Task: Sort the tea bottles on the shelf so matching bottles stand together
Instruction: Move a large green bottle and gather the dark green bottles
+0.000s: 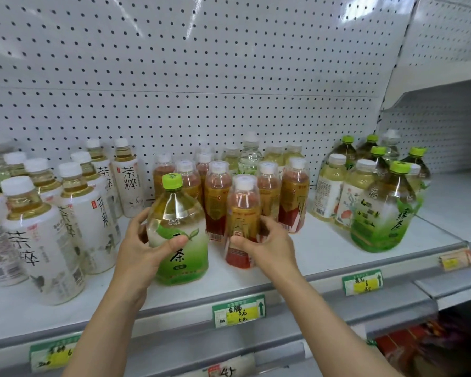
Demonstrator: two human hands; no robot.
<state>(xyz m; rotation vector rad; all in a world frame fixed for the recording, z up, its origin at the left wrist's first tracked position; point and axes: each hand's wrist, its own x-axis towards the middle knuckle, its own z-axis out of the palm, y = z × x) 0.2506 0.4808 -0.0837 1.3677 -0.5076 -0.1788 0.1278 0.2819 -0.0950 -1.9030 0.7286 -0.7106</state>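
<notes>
green-cap bottle (178, 232): clear glossy plastic, printed film label
red-label bottle (242, 224): shiny transparent plastic
shelf (324, 251): smooth white painted metal
back panel (201, 77): perforated, matt white
price tags (239, 311): paper behind glossy strip

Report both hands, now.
Left hand: grips the green-capped tea bottle.
Right hand: grips the red-labelled tea bottle.
</notes>
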